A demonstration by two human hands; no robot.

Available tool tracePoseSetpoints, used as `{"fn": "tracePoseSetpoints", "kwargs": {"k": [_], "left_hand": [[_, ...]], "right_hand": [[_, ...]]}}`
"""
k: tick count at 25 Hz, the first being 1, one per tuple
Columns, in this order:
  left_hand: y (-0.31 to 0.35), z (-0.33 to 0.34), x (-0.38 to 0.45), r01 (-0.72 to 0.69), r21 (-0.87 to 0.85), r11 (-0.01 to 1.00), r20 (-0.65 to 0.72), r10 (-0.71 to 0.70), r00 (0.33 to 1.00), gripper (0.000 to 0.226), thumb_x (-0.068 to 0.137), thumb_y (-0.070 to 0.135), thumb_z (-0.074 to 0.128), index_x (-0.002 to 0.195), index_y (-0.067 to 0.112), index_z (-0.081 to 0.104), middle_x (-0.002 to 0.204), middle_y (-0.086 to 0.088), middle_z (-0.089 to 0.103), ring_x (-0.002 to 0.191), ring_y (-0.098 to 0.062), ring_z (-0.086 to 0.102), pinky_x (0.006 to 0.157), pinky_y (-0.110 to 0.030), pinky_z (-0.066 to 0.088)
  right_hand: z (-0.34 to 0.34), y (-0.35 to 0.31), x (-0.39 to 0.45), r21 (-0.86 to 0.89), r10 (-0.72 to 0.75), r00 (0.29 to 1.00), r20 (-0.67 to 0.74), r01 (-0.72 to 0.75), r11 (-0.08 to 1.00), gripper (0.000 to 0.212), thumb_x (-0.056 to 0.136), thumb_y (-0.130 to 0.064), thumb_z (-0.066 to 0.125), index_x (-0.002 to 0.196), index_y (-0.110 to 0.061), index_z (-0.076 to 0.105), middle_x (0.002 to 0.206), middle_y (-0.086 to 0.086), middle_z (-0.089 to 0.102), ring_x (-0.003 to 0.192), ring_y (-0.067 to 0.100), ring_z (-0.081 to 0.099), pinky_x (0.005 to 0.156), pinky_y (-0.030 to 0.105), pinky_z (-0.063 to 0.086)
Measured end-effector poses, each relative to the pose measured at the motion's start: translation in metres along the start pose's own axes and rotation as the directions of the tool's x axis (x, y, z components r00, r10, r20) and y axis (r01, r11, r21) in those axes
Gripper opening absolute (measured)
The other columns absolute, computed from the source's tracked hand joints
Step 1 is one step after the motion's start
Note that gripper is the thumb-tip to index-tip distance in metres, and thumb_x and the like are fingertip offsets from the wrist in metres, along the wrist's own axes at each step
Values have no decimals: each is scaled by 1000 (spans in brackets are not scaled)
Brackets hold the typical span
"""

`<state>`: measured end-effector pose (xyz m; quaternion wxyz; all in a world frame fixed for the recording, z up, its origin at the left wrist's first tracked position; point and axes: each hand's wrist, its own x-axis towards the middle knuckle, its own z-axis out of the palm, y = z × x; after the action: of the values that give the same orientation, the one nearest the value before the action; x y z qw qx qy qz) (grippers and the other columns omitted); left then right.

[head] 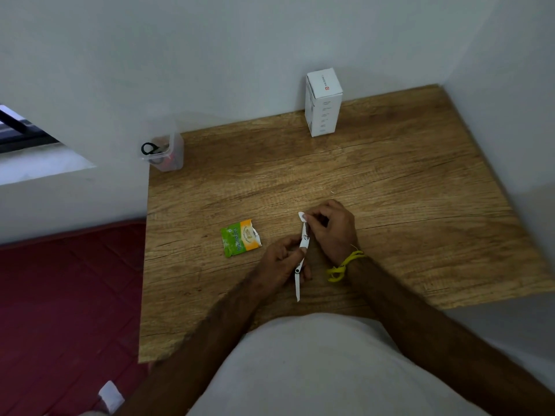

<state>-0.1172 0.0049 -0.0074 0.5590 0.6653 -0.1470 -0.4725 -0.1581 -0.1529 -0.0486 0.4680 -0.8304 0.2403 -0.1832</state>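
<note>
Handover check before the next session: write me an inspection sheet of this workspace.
Surface: wooden table, set into a wall corner.
Job's things: white strip held over the table; torn green-orange sachet lying flat, left of the hands.
Clutter: white box upright at the back wall; clear container holding black-handled scissors, back left corner.
Grippers: left hand pinches the strip's middle; right hand pinches its upper end; yellow thread on the right wrist.
Cables: nothing seen.
Surroundings: white walls; red mattress left of the table.
</note>
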Motion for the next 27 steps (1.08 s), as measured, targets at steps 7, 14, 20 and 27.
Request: {"fn": "tracePoseSetpoints", "kwargs": {"k": [7,14,20,27], "left_hand": [[-1,0,1,8,12,1000,-3,-8,1000,32,105,9,43,136,5,49,64,-12,65,49,-13,58,53,-22,48],[-1,-2,3,21,36,999,0,-21,1000,31,105,10,44,135,6,51,65,-13,66,52,-17,57,53,-24,49],[-2,-1,2,19,2,1000,-1,-19,1000,30,105,10,44,134,7,51,64,-13,65,49,-15,56,51,-23,48],[-1,0,1,3,13,1000,-2,-3,1000,29,105,9,43,132,6,50,65,-14,65,49,-12,60,51,-21,49]], "right_hand": [[0,0,7,-10,62,997,-44,-63,998,13,85,-27,77,78,-16,74,81,-10,61,76,5,58,71,28,51],[6,-11,15,-157,142,989,-34,-145,977,19,81,-46,75,74,-28,72,84,-12,65,79,4,61,72,31,52],[3,-5,9,-31,108,992,-63,-110,993,13,83,-35,77,74,-28,71,80,-12,64,75,3,60,69,25,52],[4,-9,8,-61,121,984,-129,-129,990,13,84,-34,76,76,-24,72,77,-15,61,71,-2,57,65,16,44]]}}
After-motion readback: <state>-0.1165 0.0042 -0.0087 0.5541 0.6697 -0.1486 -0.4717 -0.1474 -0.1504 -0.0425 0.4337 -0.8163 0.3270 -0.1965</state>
